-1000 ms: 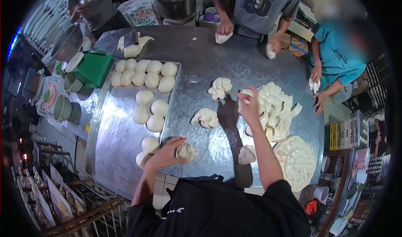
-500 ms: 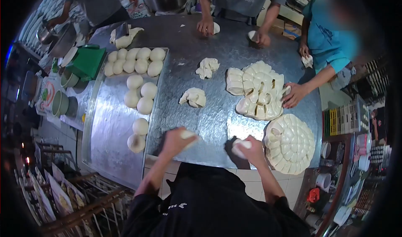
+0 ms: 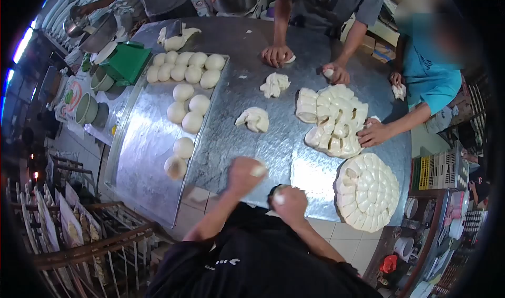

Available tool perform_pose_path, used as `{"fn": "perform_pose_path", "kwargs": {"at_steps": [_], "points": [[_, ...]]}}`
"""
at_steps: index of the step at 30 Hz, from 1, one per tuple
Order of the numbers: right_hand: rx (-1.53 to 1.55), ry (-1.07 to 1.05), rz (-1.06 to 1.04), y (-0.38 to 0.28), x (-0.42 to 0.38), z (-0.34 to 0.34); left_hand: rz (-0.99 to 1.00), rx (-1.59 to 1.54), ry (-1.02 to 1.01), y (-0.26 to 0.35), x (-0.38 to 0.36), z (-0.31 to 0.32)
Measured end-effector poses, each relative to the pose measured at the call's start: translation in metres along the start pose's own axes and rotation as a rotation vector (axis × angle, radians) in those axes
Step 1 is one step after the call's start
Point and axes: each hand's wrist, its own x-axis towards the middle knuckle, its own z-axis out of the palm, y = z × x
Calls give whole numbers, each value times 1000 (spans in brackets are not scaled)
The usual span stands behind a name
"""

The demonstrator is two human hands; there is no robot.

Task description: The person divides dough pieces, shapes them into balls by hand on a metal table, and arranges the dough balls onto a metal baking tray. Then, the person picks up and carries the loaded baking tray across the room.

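My left hand [image 3: 244, 179], slightly blurred, is closed around a piece of dough on the metal table's near side; a pale bit of it shows by the thumb. To its right, at the near edge, my right hand [image 3: 292, 206] curls round another dough piece [image 3: 279, 198], mostly hidden by the fingers. Beyond my hands lie two rough dough lumps [image 3: 253, 119] [image 3: 275, 85]. Smooth dough balls [image 3: 192, 122] stand in groups on the metal tray [image 3: 152, 145] at left. A scored round of dough [image 3: 367, 191] lies right of my right hand.
A partly pulled-apart dough slab [image 3: 332, 120] lies beyond the scored round, touched by a co-worker's hand [image 3: 374, 133]. Across the table another person's hands [image 3: 277, 56] [image 3: 336, 72] press dough. A green scale [image 3: 125, 62] stands at left, and a wooden rack [image 3: 89, 250] at lower left.
My hands have come closer together, the right one shifting left and the left one right. The view has shifted slightly. Across the table, the person's hands now cover more of their dough pieces.
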Motion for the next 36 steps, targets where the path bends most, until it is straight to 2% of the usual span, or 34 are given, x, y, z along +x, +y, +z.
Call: {"fn": "perform_pose_path", "kwargs": {"at_steps": [1, 2, 3, 4, 5, 6, 7, 8, 9, 11, 13, 14, 15, 16, 18, 19, 21, 22, 23, 24, 25, 26, 27, 28, 29, 31, 33, 34, 36], "points": [[55, -158, -131, -15, -6, -7, 37, -32, -204, 15, -7, 11], [46, -459, 92, -19, 13, -23, -163, -35, -351, 16, -1, 8], [223, -464, 140, 1, 28, -35, -363, -42, -491, 15, 7, 4], [301, -372, 265, 17, 38, -48, -369, -45, -490, 7, 17, -13], [380, -279, 389, 30, 45, -59, -498, -86, -513, -9, 32, -40], [246, -214, 358, 46, 37, -63, -631, -128, -525, -18, 40, -55], [114, -148, 327, 46, 29, -67, -641, -128, -516, -18, 35, -57], [-176, -309, 73, 44, 24, -62, -289, 116, -372, -18, 28, -55], [-254, -329, 39, 41, 27, -52, 73, 356, -218, -20, 27, -51], [-324, 42, -242, 28, 71, -55, 90, 367, -180, -49, 51, -26], [258, 386, -63, 71, 106, -27, -352, -62, 57, -101, 66, 1], [177, 412, 25, 72, 108, -42, -361, -63, 43, -98, 57, -9], [245, 288, 145, 66, 95, -53, -486, -157, -52, -95, 48, -20], [110, 228, 106, 64, 66, -37, -605, -250, -142, -87, 43, -30], [-57, 76, 67, 37, 11, -9, -180, -21, 37, -32, -1, -9], [-78, -3, 79, 15, 0, -3, -148, 58, -21, -5, -6, -2], [-4, -376, 73, -22, 11, -21, -111, 131, -192, 34, -13, 12], [11, -545, 93, -15, 27, -31, -241, 77, -378, 35, -5, 4], [321, -628, 216, 17, 38, -32, -372, 25, -559, 31, 8, -6], [344, -451, 322, 30, 41, -45, -370, 27, -559, 19, 15, -22], [363, -277, 419, 38, 45, -55, -487, -54, -528, 2, 22, -40], [179, -224, 360, 48, 42, -61, -602, -134, -487, -8, 29, -50], [-1, -165, 307, 53, 30, -62, -597, -129, -482, -10, 30, -49], [-225, -137, 80, 52, 24, -48, -250, 73, -319, -9, 25, -44], [-254, -112, 17, 45, 32, -41, 92, 271, -148, -6, 24, -38], [-272, 250, -169, 52, 81, -31, 29, 249, -180, -29, 44, -21], [433, 423, 115, 81, 107, -26, -408, 45, 9, -77, 62, -4], [349, 303, 242, 91, 100, -39, -405, 54, 19, -79, 60, -12], [425, 172, 311, 86, 45, -20, -538, -269, -142, -66, 27, -28]]}}
